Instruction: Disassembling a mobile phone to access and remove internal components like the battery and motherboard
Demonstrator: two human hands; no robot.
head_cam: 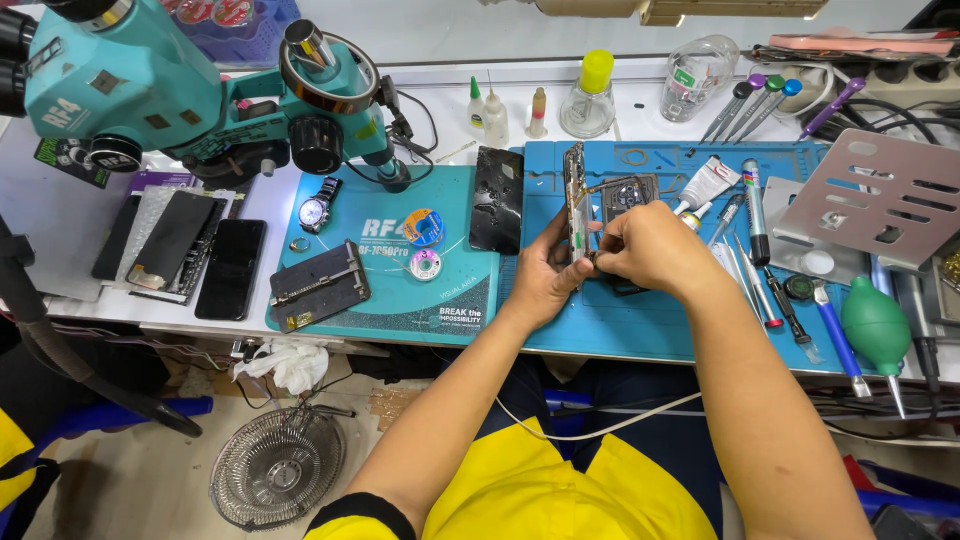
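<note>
Cluttered desk (640, 330): left hand (545, 275) grips phone (575, 200) upright on edge, right hand (650, 245) fingers pinched together at it.

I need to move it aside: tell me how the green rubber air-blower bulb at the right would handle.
The green blower bulb looks soft and hollow, so probably light and squashy under a grip. Its rounded body may roll on the blue mat. The thin metal nozzle could snag neighbouring tools.

White counter (70, 215) runs wall to wall, bright even overhead light. Teal mat (385, 300) and blue mat (640, 330) cover it. Below: worn tan floor (130, 480), round wire fan guard (277, 467), blue stool leg (120, 412).
</note>
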